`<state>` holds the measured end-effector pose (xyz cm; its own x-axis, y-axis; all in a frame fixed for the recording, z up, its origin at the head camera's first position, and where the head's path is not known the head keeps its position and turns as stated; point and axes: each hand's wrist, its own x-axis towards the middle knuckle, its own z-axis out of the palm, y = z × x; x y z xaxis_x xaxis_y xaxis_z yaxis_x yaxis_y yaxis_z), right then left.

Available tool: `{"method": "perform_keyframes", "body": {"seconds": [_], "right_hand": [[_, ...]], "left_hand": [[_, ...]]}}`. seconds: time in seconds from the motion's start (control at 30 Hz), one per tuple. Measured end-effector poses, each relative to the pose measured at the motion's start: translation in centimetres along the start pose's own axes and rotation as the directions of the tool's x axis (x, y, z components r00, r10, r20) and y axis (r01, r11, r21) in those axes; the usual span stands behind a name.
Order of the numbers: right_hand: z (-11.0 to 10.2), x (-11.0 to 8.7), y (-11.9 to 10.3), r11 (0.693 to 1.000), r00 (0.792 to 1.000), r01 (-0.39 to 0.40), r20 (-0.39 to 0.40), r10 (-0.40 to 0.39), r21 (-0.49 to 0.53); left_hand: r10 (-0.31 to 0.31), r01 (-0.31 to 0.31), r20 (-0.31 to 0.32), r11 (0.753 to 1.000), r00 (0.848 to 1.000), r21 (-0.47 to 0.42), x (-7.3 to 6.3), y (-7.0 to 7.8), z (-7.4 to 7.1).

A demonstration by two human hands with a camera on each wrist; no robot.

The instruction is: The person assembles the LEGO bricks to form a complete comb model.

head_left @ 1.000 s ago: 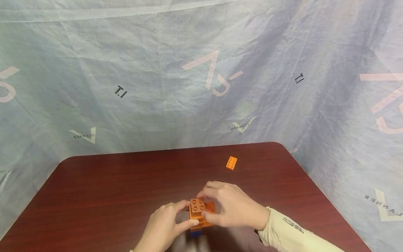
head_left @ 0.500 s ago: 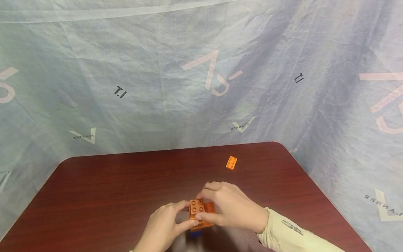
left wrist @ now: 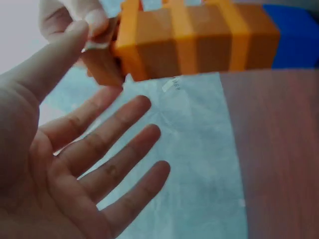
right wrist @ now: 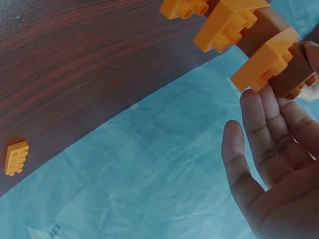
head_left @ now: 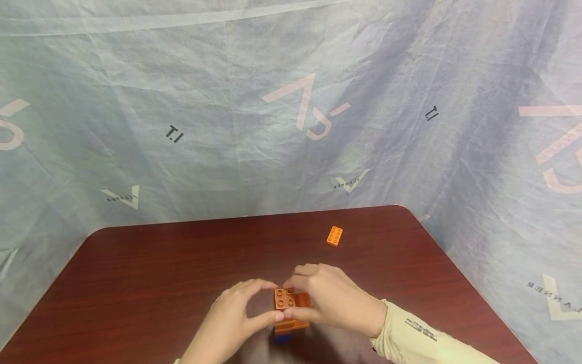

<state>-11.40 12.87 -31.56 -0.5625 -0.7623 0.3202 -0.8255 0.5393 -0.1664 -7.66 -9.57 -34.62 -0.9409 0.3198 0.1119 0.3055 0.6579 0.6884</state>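
Observation:
A tower of toy building bricks (left wrist: 209, 35) stands on a blue brick (left wrist: 299, 37), with brown bricks and wider orange plates alternating above it. The top piece is a brown two-by-two brick (head_left: 284, 298), which sits slightly tilted over the uppermost orange plate in the left wrist view. My right hand (head_left: 334, 298) pinches this brown brick between thumb and fingers. From the other side, my left hand (head_left: 229, 313) has its thumb and index fingertip at the same brick, its other fingers (left wrist: 129, 157) spread loose. The blue base is mostly hidden in the head view.
A loose orange plate with studs (head_left: 334, 236) lies toward the back right of the dark red wooden table (head_left: 182, 263). Behind and beside the table hangs a pale printed cloth (head_left: 218, 126). Orange plates jut out sideways from the tower.
The brown brick has shifted slightly left under my right hand. My left hand's thumb and index finger have moved up from the tower's side to the brown brick's level.

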Motion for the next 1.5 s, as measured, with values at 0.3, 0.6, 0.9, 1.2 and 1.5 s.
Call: {"method": "perform_keyframes", "body": {"seconds": [0.3,0.6,0.9,1.2,1.5], "right_hand": [[0.1,0.0,-0.2,0.999,0.999,-0.025,0.037,0.024,0.026],[0.4,0.4,-0.1,1.000,0.999,0.017,0.048,-0.017,0.015],[0.9,0.2,0.1,0.999,0.996,-0.002,0.091,-0.001,0.037],[1.9,-0.1,0.3,0.999,1.000,0.025,0.003,-0.025,0.022],[0.9,-0.8,-0.1,0.972,0.991,-0.116,0.087,0.100,0.204]], "left_hand": [[0.148,-0.137,-0.035,0.965,0.988,0.222,0.4,0.5,-0.5],[0.254,-0.230,-0.010,0.892,0.967,0.389,0.5,0.5,-0.5],[0.236,-0.242,0.061,0.908,0.970,0.343,0.5,0.1,-0.3],[0.130,-0.134,0.036,0.959,0.991,0.250,0.2,-0.7,0.0],[0.085,-0.082,-0.010,0.979,0.996,0.185,-0.3,-0.8,0.9]]}}
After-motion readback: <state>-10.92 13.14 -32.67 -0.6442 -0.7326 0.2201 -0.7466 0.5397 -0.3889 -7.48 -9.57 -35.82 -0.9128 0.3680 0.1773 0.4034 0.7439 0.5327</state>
